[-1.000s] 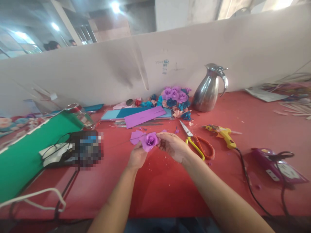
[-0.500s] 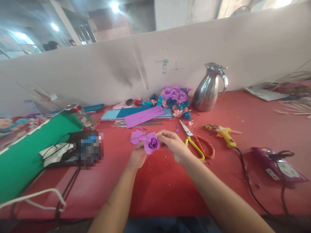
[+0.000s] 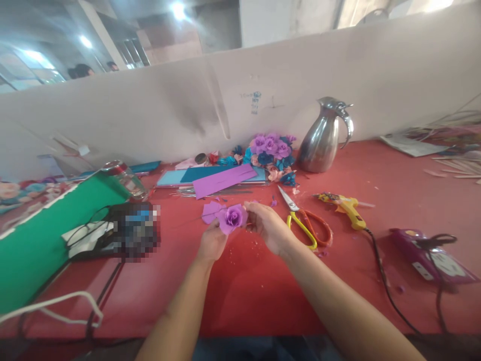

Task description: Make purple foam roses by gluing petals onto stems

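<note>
A purple paper rose (image 3: 233,217) with a curled centre faces up toward me over the red table. Below the bloom, my left hand (image 3: 213,242) is closed on it, and the stem it grips is hidden. The fingers of my right hand (image 3: 266,223) are pinched together at the flower's right edge, on an outer petal. Loose purple petals (image 3: 211,211) lie just behind the rose. To the right of my right hand are scissors (image 3: 300,218) with one yellow and one red-orange handle, blades partly open.
Purple paper (image 3: 225,181) rests on blue sheets at the back, beside a bunch of paper flowers (image 3: 271,150). A steel jug (image 3: 321,138) stands behind. On the right lie a yellow glue gun (image 3: 349,209) and a purple corded box (image 3: 432,255). A glass jar (image 3: 126,179) leans left.
The rose has turned and tilted slightly, so its outer petals show wider. My right fingers have shifted a little along its right edge. The left hand stays nearly in place.
</note>
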